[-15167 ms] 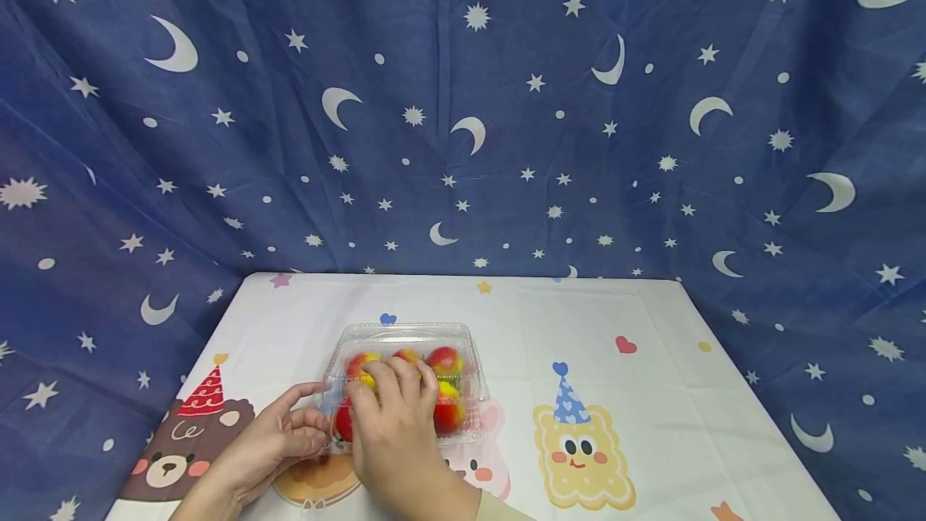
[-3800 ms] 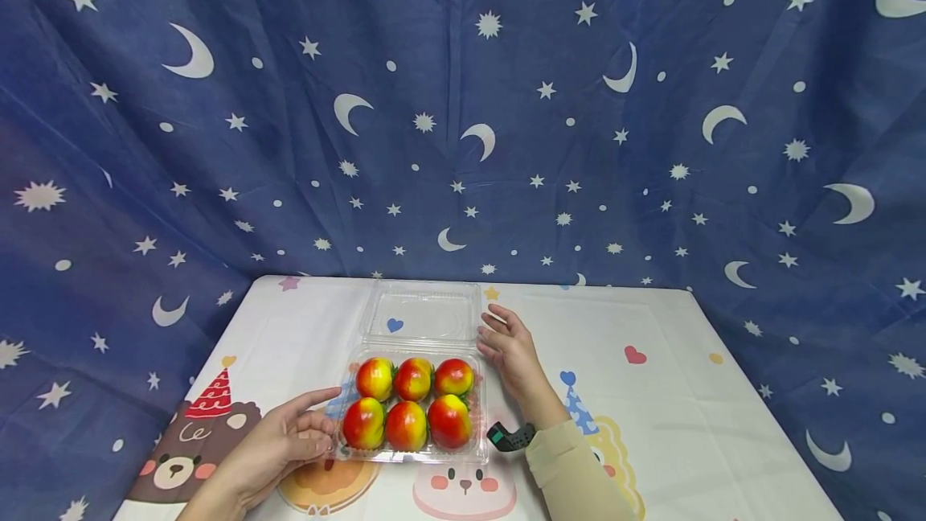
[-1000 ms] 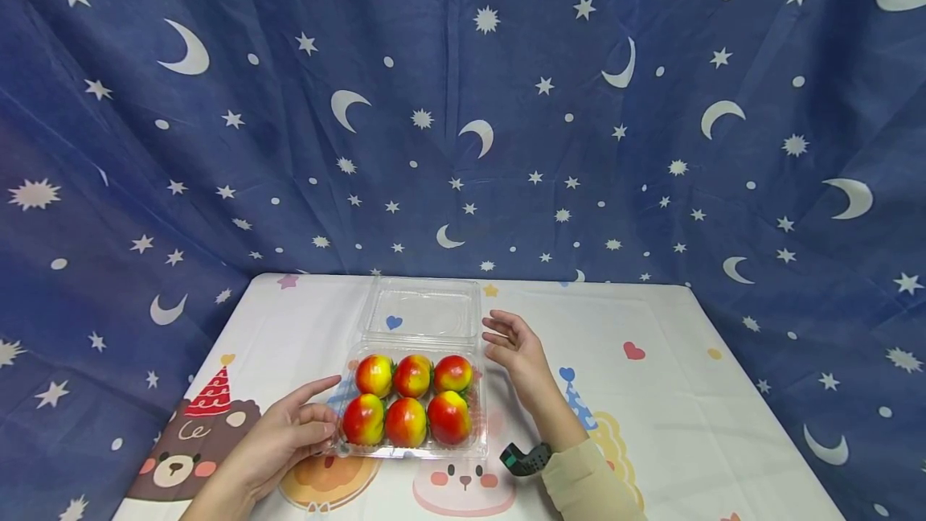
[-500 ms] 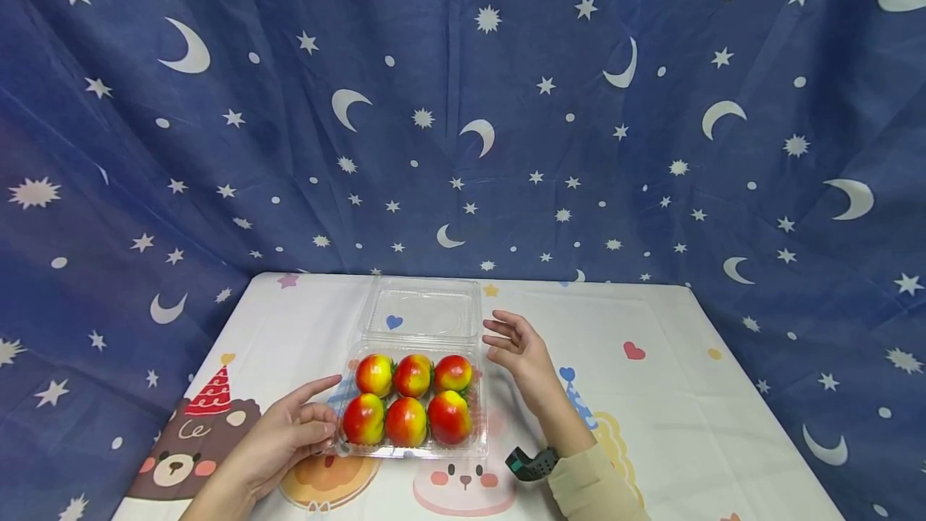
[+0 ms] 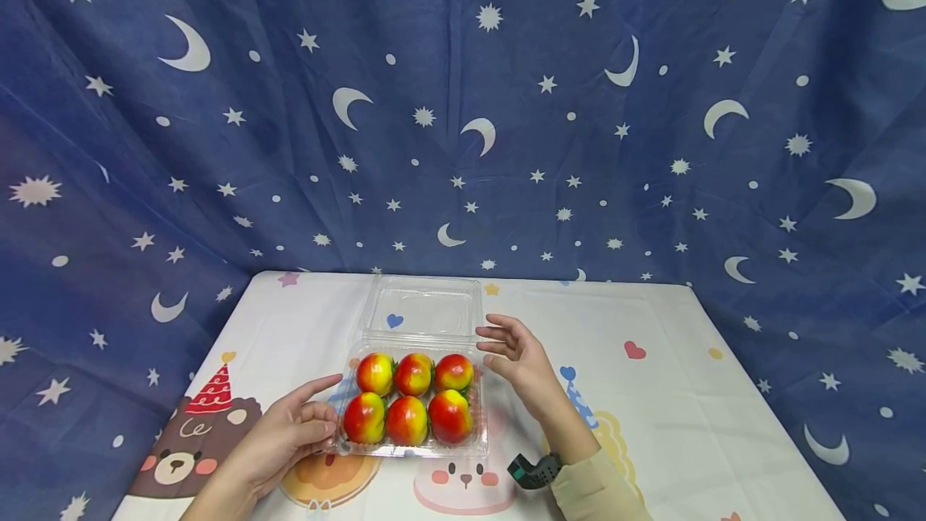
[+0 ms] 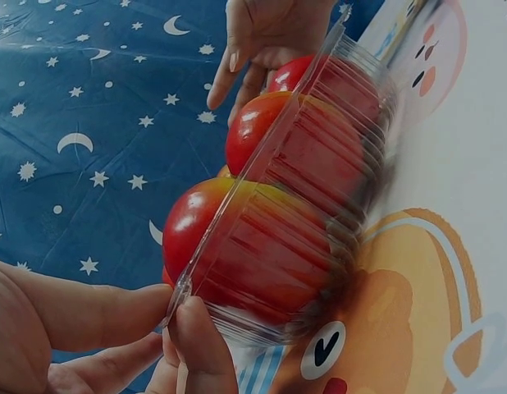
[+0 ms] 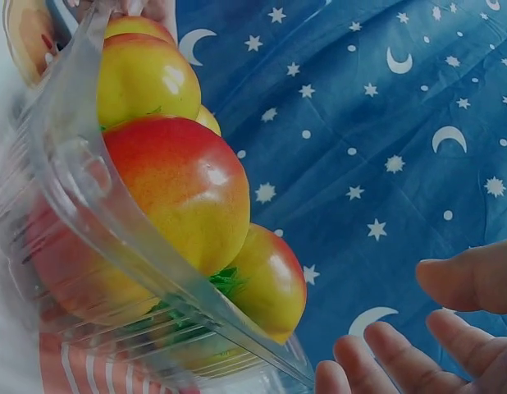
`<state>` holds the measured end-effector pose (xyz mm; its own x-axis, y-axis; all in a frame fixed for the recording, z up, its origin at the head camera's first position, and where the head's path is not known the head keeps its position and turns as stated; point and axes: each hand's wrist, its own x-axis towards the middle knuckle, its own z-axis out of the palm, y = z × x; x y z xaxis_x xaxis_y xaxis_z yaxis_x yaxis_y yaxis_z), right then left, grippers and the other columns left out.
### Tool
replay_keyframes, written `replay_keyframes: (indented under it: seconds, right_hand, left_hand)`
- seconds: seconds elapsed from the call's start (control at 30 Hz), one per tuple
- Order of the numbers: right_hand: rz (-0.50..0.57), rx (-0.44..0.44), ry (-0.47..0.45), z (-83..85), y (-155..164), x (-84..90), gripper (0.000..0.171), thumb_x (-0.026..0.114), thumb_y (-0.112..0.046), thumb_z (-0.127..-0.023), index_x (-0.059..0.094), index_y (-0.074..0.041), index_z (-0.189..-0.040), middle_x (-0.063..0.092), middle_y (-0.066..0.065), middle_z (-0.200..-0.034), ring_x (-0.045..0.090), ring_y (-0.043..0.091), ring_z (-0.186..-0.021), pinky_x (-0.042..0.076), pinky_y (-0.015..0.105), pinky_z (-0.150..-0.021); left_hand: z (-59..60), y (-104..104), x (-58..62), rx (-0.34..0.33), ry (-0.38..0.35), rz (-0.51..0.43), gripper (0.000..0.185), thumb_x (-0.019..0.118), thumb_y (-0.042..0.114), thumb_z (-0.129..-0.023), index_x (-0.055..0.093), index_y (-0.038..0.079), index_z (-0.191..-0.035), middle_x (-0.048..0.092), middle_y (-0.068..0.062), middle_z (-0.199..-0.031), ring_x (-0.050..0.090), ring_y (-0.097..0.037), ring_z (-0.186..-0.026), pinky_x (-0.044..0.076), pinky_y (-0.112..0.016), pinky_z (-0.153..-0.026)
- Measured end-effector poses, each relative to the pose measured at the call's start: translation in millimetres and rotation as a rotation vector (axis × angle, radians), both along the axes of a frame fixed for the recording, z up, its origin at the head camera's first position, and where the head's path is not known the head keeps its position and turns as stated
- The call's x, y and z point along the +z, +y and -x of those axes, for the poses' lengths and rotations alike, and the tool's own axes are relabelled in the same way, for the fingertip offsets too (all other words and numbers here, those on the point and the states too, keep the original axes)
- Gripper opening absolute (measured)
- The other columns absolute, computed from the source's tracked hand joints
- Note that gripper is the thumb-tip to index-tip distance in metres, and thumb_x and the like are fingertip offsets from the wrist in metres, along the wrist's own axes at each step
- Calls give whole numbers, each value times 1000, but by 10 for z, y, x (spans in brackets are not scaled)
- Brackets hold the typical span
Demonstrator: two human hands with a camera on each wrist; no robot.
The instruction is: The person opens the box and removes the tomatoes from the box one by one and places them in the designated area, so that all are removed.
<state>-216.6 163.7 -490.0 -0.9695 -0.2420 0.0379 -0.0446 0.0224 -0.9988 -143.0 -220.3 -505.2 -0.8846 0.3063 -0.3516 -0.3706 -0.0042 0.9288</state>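
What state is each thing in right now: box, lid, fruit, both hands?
clear plastic box: open, on the table.
lid: folded back, lying flat behind the box.
peaches: six in the box, two rows of three.
left hand: pinches the box's left rim.
right hand: open, beside the box, holding nothing.

The left hand (image 5: 289, 432) lies low at the near left, palm turned inward to the right, forefinger stretched forward and the other fingers bent. In the left wrist view its thumb and fingertips (image 6: 196, 328) pinch together on a thin edge. The bare left forearm runs back to the near edge. The right hand (image 5: 517, 356) is raised at the centre right, farther off than the left, palm facing left, fingers (image 7: 385, 349) spread and loosely relaxed, touching nothing. Its forearm slants back to the near right, with a dark band at the wrist and a pale sleeve behind it.
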Motion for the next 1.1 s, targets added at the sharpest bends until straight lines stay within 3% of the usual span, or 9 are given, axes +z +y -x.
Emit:
replay_keyframes:
  seconds: [0.33,0.63,0.8,1.1]
  right_hand:
    - [-107,38,29,-35,-36,4,64,66,4,-94,50,-11,-154,60,29,-149,62,47,-133,60,24,-100]
    - [-222,49,52,-62,-98,53,60,66,5,-94,55,-12,-151,64,24,-146,65,40,-132,59,48,-108]
    - [-275,43,54,-76,-129,73,59,68,4,-94,57,-15,-149,65,22,-145,67,40,-130,61,46,-105]
    - [-357,46,54,-60,-161,81,60,72,-2,-93,56,-16,-150,67,17,-142,68,37,-129,59,52,-107]
  left_hand:
    - [-7,6,-5,7,-2,-2,87,69,4,-100,19,4,-170,69,1,-97,68,-17,-86,64,-27,-86]
    - [-12,-1,-10,1,8,-9,86,69,5,-100,19,3,-170,69,1,-99,68,-16,-86,64,-27,-86]
    - [-20,0,-19,3,5,-5,86,69,4,-100,19,3,-170,69,1,-98,68,-16,-86,64,-28,-86]
    - [-12,3,-16,8,5,-2,86,69,4,-100,20,3,-170,69,2,-97,68,-16,-86,64,-28,-86]
